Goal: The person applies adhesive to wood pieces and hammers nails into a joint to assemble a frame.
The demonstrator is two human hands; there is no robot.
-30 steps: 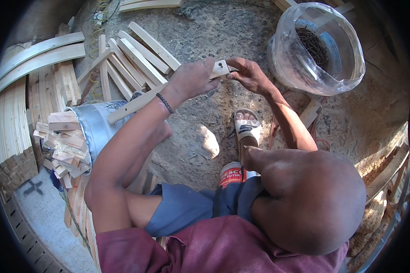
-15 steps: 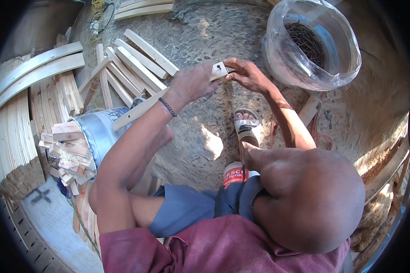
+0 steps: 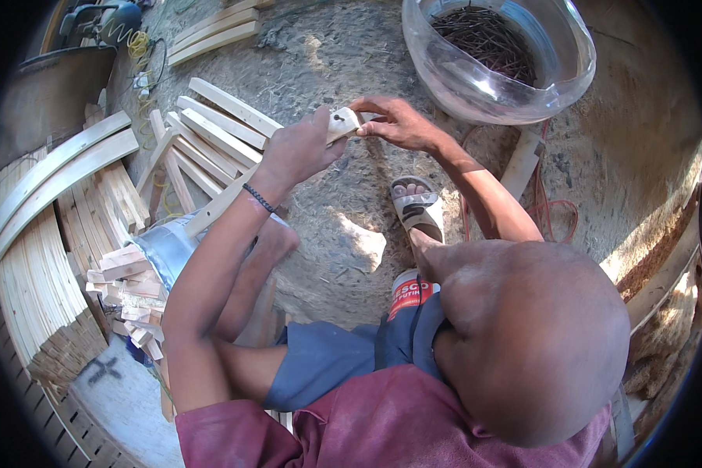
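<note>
My left hand (image 3: 295, 154) is wrapped around a long pale wooden slat (image 3: 220, 206) near its far end. The slat slants back past my left forearm toward the near left, where the forearm hides part of it. Its rounded far end (image 3: 344, 122) shows a dark hole and sticks out beyond my fingers. At that tip my right hand (image 3: 398, 123) has its thumb and fingers closed in a pinch, touching the wood. Whatever small thing may be between those fingertips is too hidden to name.
A clear plastic-lined tub (image 3: 487, 97) of thin dark rods stands at the far right. Loose slats (image 3: 218, 132) lie left of my hands. A bucket of wood offcuts (image 3: 171, 242) and stacked curved boards (image 3: 43, 288) are farther left. A red cord (image 3: 565, 222) lies right.
The whole view has shifted slightly. My left hand still grips the slat, whose tip has tilted a little; my right fingertips have come closer in against its end.
</note>
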